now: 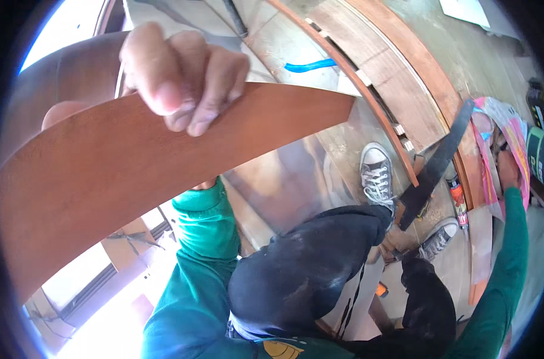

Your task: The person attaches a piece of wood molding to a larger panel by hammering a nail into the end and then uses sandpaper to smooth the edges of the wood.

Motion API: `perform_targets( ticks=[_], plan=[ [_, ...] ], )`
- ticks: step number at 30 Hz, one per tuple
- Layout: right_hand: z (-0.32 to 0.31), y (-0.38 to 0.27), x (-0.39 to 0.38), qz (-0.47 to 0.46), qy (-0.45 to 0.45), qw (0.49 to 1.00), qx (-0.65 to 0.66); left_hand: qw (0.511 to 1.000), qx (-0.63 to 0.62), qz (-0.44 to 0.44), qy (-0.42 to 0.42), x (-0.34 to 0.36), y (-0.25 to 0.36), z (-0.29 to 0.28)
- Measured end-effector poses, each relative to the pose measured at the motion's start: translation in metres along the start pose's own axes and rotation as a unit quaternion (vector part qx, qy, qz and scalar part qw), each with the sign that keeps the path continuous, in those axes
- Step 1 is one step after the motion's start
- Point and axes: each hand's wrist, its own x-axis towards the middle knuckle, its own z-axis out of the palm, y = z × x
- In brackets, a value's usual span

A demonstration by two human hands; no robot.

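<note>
My left hand (188, 78) curls its fingers over the upper edge of a long reddish-brown wooden board (182, 149). The board is raised in front of my left forearm and hides part of it. The board's right end tapers at a slant. Far to the right, my right hand (509, 170) reaches into a pink patterned plastic bag (490, 155). Its fingers are hidden in the bag, so what they touch cannot be made out.
A dark tapered saw-like blade (436, 167) leans across slatted wooden panelling (397, 78) near my shoes. A red-and-white tube (458, 203) stands beside it. Blue strip (311, 66) lies on the floor beyond. A green container (536, 152) sits past the bag.
</note>
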Motion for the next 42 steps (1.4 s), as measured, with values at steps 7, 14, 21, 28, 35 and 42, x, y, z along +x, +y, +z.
perform_targets(
  ticks=[7, 14, 21, 28, 35, 42],
  plan=[
    [0.089, 0.066, 0.002, 0.056, 0.144, 0.943, 0.294, 0.974, -0.142, 0.053, -0.168, 0.014, -0.036, -0.045],
    [0.084, 0.046, 0.018, 0.071, 0.120, 0.840, 0.524, 0.995, -0.079, 0.056, 0.033, -0.002, -0.008, 0.006],
    [0.087, 0.041, 0.011, 0.051, 0.133, 0.870, 0.473, 0.996, 0.044, 0.012, 0.071, 0.007, -0.003, 0.016],
    [0.061, 0.018, -0.006, 0.024, 0.144, 0.868, 0.474, 0.994, 0.048, 0.006, 0.096, 0.007, -0.005, 0.015],
    [0.038, 0.042, 0.003, 0.023, 0.163, 0.942, 0.292, 0.990, 0.019, 0.056, 0.131, -0.024, -0.013, 0.009],
    [0.047, 0.032, -0.011, 0.013, 0.111, 0.958, 0.264, 0.991, -0.100, 0.091, 0.011, 0.003, -0.022, -0.005]
  ],
)
